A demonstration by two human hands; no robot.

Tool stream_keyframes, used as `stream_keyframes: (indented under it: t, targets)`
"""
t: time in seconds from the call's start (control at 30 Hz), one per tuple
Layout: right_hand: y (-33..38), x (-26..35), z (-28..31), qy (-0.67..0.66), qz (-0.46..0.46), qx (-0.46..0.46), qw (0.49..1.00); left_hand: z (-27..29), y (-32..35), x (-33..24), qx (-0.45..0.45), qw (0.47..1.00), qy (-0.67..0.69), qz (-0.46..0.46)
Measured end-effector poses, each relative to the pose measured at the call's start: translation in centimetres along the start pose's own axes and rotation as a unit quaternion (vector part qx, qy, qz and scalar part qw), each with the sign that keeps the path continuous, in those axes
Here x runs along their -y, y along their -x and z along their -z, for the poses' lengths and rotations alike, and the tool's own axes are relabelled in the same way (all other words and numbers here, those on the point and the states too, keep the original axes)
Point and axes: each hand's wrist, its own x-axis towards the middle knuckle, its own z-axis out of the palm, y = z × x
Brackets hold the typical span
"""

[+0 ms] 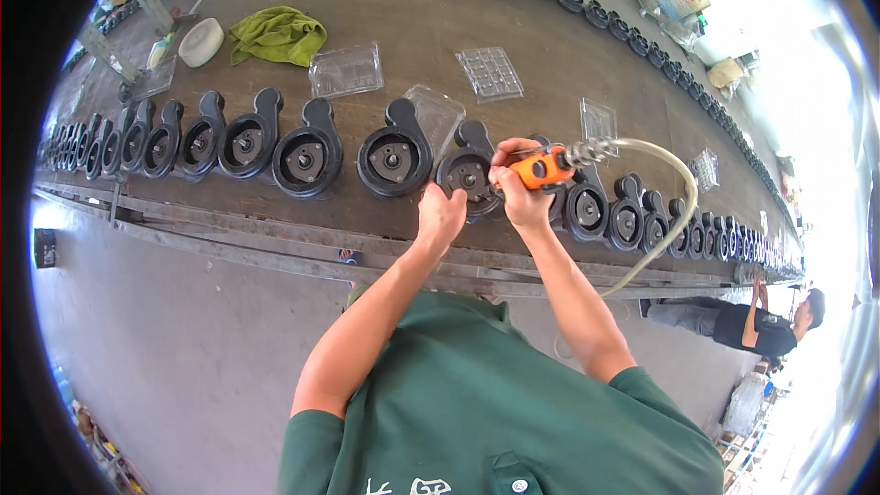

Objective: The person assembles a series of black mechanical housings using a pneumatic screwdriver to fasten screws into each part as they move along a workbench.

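Observation:
A long row of black round pump housings runs along the near edge of a brown workbench. My right hand is shut on an orange pneumatic tool with a metal fitting and a pale air hose looping off to the right. The tool's tip is over one black housing directly in front of me. My left hand rests closed against the near rim of that same housing. Beside it on the left sits another housing, and one more is on the right.
Clear plastic trays lie on the bench, with a green rag and a white roll at the far left. A second row of black parts lines the far edge. Another person crouches at the right on the concrete floor.

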Motion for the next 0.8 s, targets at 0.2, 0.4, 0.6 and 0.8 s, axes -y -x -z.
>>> stream_keyframes:
  t: [0.2,0.4,0.6,0.8]
  targets:
    - [-4.2,-0.3,-0.3,0.002,0.042,-0.070,0.997,0.9,0.8,-3.5,0.071,0.990,0.041,0.115]
    - [-4.8,-1.3,-0.5,0.003,0.015,-0.071,0.997,0.5,-0.7,-2.2,0.081,0.984,0.071,0.143]
    - [-4.6,-1.8,-0.4,-0.036,0.015,-0.091,0.995,0.6,0.0,-3.0,0.074,0.985,0.071,0.140]
    - [-4.5,-1.8,-0.2,-0.041,0.013,-0.087,0.995,0.7,0.2,-3.5,0.074,0.984,0.080,0.138]
